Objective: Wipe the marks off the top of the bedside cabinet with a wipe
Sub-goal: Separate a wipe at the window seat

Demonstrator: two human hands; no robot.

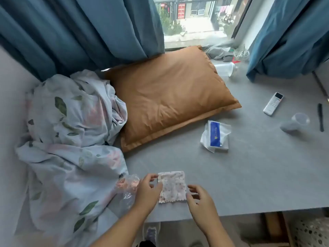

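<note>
A small square wipe (173, 186), white with pinkish speckles, lies flat on the grey cabinet top (249, 175) close to its front edge. My left hand (147, 191) pinches the wipe's left edge between thumb and fingers. My right hand (201, 204) hovers at the wipe's lower right corner with fingers apart and curled, holding nothing. A crumpled clear plastic wrapper (128, 186) lies just left of my left hand. I cannot make out any marks on the grey top.
An orange-brown pillow (169, 97) and bunched floral bedding (71, 131) cover the left. A tissue pack (216, 136), a white remote (273, 103), a tipped clear plastic cup (295, 124), a black stick-like item (320, 117) and a plastic bottle (225, 68) lie to the right.
</note>
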